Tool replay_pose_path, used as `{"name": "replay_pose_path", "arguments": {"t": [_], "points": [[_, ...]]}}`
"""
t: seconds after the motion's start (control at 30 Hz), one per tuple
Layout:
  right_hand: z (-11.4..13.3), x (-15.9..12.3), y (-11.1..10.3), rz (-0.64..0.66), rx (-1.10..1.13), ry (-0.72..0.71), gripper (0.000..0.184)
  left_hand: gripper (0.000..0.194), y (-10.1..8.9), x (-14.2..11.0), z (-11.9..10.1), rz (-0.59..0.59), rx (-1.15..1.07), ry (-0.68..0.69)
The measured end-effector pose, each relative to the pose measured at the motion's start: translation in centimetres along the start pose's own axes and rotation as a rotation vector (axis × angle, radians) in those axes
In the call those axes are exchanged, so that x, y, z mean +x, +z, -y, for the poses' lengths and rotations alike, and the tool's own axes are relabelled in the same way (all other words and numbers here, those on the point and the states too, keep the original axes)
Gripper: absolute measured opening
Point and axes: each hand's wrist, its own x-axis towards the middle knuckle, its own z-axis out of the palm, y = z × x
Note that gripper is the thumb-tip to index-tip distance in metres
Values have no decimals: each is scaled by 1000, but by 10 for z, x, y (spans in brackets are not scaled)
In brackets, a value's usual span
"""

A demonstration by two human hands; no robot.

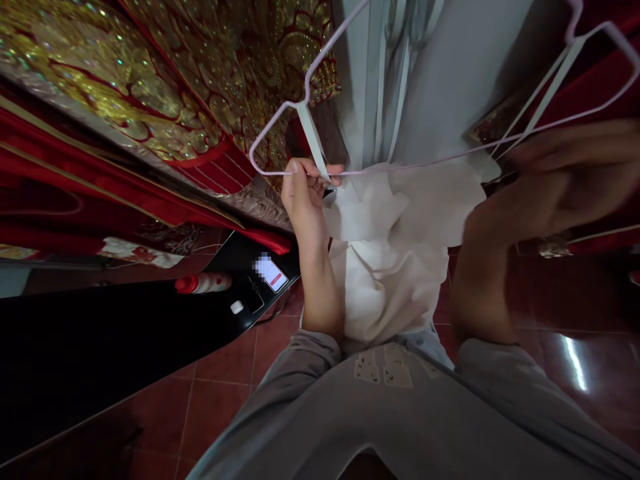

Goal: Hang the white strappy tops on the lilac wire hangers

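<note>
A thin white wire hanger (400, 167) is held up in front of me with a white garment (395, 267) hanging below it. My left hand (307, 193) is closed on the hanger's lower bar and a white strap (313, 143) of the garment. My right hand (555, 180) is close to the camera and smeared by motion. It is by the hanger's right end, where two more white straps (545, 100) run; its fingers cannot be made out. Grey sleeves cover both my forearms.
Red and gold embroidered garments (165, 87) hang at the left. A glossy black table (100, 340) at the left carries a phone (273, 273), a red-capped bottle (203, 283) and a small white object (237, 307). The floor is dark red tile (550, 353).
</note>
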Motion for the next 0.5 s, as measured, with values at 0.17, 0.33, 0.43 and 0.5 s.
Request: {"name": "replay_pose_path", "arguments": {"t": [0.17, 0.33, 0.43, 0.5], "points": [[-51, -39, 9, 447, -108, -116, 11, 44, 5, -3, -8, -24, -2, -5], [-41, -28, 20, 468, 144, -134, 18, 43, 5, -1, -6, 12, -35, 37], [-35, -24, 21, 527, 275, -100, 29, 40, 3, -1, -2, 47, -47, 59], [-36, -23, 21, 541, 314, -78, 35, 32, 0, -4, 0, 90, -22, 53]]}}
